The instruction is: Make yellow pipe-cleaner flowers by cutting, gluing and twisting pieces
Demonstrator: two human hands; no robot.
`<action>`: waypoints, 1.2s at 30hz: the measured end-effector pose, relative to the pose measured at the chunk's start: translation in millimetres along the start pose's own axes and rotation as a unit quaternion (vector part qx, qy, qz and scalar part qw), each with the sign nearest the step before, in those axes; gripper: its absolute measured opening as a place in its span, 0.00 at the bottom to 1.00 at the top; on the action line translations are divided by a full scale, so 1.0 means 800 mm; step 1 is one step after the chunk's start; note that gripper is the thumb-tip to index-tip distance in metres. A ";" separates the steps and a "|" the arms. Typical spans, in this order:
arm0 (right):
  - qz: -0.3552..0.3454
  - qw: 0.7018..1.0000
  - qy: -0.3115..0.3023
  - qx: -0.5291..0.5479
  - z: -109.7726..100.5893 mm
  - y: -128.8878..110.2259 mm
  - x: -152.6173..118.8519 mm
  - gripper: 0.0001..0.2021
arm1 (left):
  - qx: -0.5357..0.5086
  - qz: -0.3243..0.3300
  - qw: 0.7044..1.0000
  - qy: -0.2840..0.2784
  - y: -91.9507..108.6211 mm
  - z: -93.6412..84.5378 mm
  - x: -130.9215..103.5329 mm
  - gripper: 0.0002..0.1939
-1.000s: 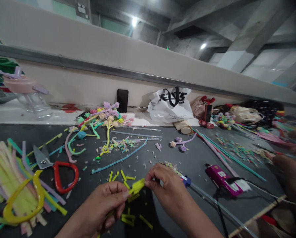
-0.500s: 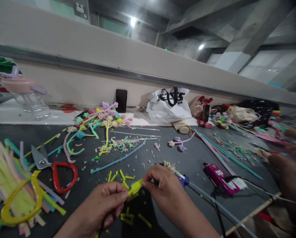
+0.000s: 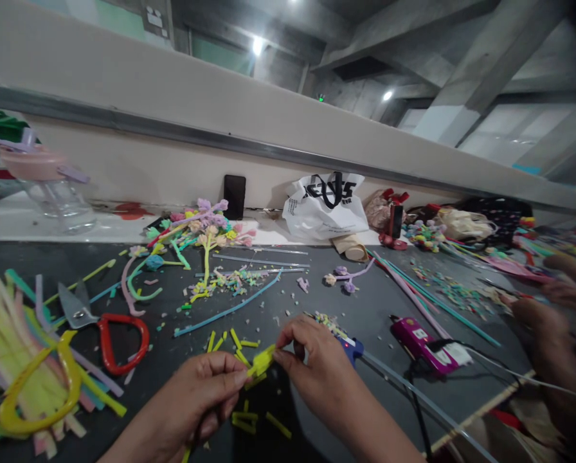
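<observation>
Dark grey surface (image 3: 379,308) under a concrete ceiling, pale wall ledge running along the far edge. Both hands low in view, meeting over a small yellow foam piece (image 3: 261,362).

Left hand (image 3: 196,402): grip pinched narrow on the near end of the yellow foam piece, thumb and forefinger closed on it; a yellow stem runs down under the palm.
Right hand (image 3: 312,366): fingertips pinched on the far end of the same piece, just beside the left fingertips.

Yellow foam piece held just above the surface, tilted up toward the right hand. Short yellow offcuts (image 3: 242,341) scattered under and behind it.

Left of the piece: red-handled scissors (image 3: 109,334) lying flat; further left a pile of pastel foam strips (image 3: 22,341) with a yellow loop on top.
Behind it: long blue strip (image 3: 230,307), cluster of foam flowers (image 3: 206,228), black phone (image 3: 234,196) propped against the wall, white plastic bag (image 3: 324,206).
Right of the piece: blue-tipped glue gun (image 3: 353,347) just beside the right hand, magenta device (image 3: 416,334) with black cord.
Another person's hand (image 3: 558,302) at the right edge, blurred.
</observation>
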State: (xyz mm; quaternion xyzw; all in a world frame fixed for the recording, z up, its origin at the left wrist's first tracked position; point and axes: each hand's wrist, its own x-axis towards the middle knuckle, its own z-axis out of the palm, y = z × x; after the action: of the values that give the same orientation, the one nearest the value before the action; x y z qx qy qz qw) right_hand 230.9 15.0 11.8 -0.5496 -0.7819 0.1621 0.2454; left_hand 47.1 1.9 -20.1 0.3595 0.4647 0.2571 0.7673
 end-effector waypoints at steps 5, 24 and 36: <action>-0.014 0.999 0.021 0.032 -0.008 0.003 -0.002 0.04 | -0.016 0.006 1.000 -0.013 0.000 -0.002 0.002 0.17; 0.050 0.989 0.054 0.129 0.004 -0.008 -0.007 0.04 | -0.036 0.013 0.999 -0.020 -0.004 -0.003 0.006 0.18; -0.006 0.985 0.107 0.138 0.014 -0.002 -0.014 0.09 | -0.051 0.022 0.998 -0.003 -0.001 -0.005 0.005 0.18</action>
State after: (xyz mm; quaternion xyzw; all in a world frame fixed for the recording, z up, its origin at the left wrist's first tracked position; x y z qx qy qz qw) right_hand 226.6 4.2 0.9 -0.5201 -0.7245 0.2075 0.4020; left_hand 45.2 5.4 -24.5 0.3311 0.4408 0.2956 0.7802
